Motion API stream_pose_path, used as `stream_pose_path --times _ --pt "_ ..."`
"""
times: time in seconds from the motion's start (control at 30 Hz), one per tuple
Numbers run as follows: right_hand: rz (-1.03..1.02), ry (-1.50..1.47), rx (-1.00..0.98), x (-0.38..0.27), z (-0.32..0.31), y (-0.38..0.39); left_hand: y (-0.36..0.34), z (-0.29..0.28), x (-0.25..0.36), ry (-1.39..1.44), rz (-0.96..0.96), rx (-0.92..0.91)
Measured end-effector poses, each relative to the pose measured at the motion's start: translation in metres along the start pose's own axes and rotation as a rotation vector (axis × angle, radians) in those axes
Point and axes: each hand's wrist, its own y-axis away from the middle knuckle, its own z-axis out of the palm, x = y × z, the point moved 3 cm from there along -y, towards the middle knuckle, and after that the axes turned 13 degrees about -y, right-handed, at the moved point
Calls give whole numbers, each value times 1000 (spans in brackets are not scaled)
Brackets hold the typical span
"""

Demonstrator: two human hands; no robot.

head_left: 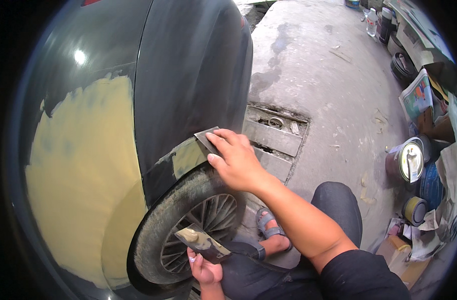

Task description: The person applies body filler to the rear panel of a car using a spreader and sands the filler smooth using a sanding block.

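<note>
My right hand grips a thin dark putty spreader and presses it against the dark car panel just above the wheel arch. Under its edge lies a small patch of yellowish putty. Low in front of the wheel, my left hand holds a flat dark plate by its lower edge. A lump of the same yellowish putty sits on that plate's upper end. A much larger putty patch covers the panel to the left of the seam.
Concrete floor stretches to the right, with a slatted drain cover beside the car. Along the right side stand a paint can with a tube on top, a smaller tin, a clear bottle and crumpled papers.
</note>
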Motion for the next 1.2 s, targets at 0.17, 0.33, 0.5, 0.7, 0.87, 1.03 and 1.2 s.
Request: stream_pose_path --times 0.17,0.33,0.5,0.7,0.87,1.03,1.2 --pt "85 -80 -32 35 -26 -9 2 -5 1 -20 5 -1" --pt "51 -89 -18 53 -38 -39 2 -8 0 -23 -8 19" --pt "70 -50 8 40 -35 -64 1 -10 0 -45 -25 52" --pt "54 -55 41 41 -9 -52 -7 -7 -6 -33 -40 61" --pt "108 -93 -92 47 -26 -41 -16 4 -7 -20 -56 -18" --pt "27 -99 14 35 -41 -77 -14 4 -8 -24 -60 -22" --pt "3 -84 19 38 -11 -49 -11 3 -6 -22 -53 -10"
